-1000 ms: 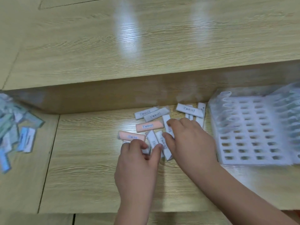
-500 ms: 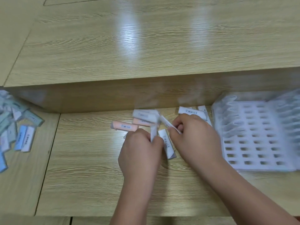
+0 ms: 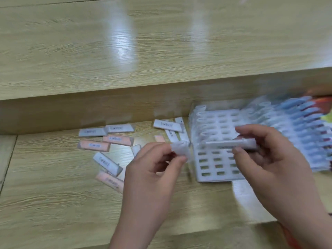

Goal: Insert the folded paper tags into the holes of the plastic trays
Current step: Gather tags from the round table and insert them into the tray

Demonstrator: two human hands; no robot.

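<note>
My left hand point(image 3: 154, 169) pinches a white folded paper tag point(image 3: 180, 150) just left of the white plastic tray point(image 3: 215, 177). Between thumb and fingers, my right hand point(image 3: 269, 159) holds another white tag point(image 3: 231, 143) lying level above the tray's rows of holes. The tray's far left column carries a few inserted tags point(image 3: 200, 115). Several loose white and pink tags point(image 3: 93, 145) lie scattered on the wooden desk point(image 3: 53, 203) left of the hands. The frame is blurred by motion.
To the right of the tray stands another tray filled with blue tags point(image 3: 301, 126). A raised wooden shelf point(image 3: 125, 51) runs along the back, its front face just behind the tags and trays. The desk's near edge runs below the right hand.
Both hands lifted a tag each from the pile and moved right, the right hand now over the tray. The view swung right, so the left pile of blue tags dropped out of sight.
</note>
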